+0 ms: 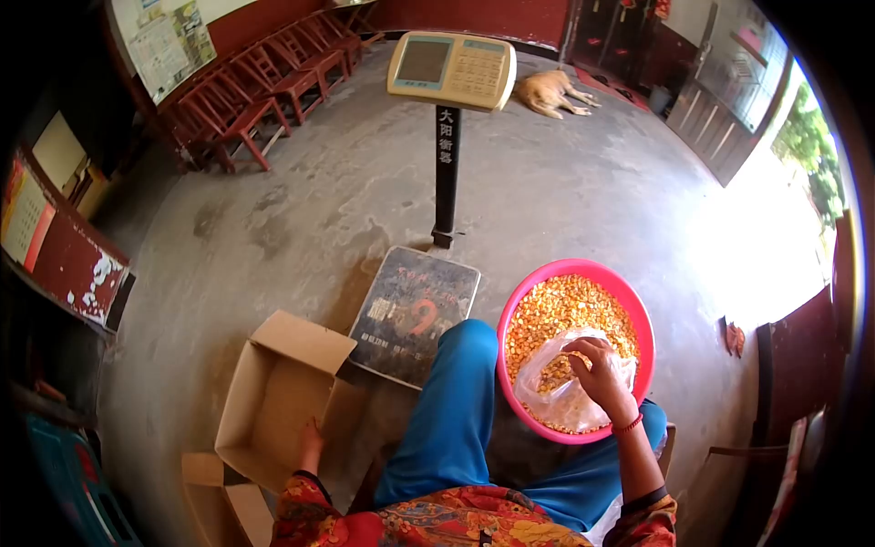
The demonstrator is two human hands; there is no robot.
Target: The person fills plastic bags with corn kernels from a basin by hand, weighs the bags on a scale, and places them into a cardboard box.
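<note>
A pink basin (pixel 649 339) full of yellow-orange corn kernels (pixel 570 305) is by my right knee. A clear plastic bag (pixel 558 401) lies on the kernels, its mouth spread, with some corn showing inside. My right hand (pixel 602 372) has its fingers curled at the bag's upper right rim, closed on the plastic. At lower left, my left hand (pixel 312 445) grips the near right wall of an open cardboard box (pixel 239 406); part of its fingers is hidden. The box is tilted, and its inside shows no contents.
A platform scale (pixel 401 301) with a display head (pixel 451 71) on a post stands ahead. Another cardboard box (pixel 214 501) is at lower left. Red wooden chairs (pixel 246 105) line the back left wall. A dog (pixel 551 93) lies near the far door.
</note>
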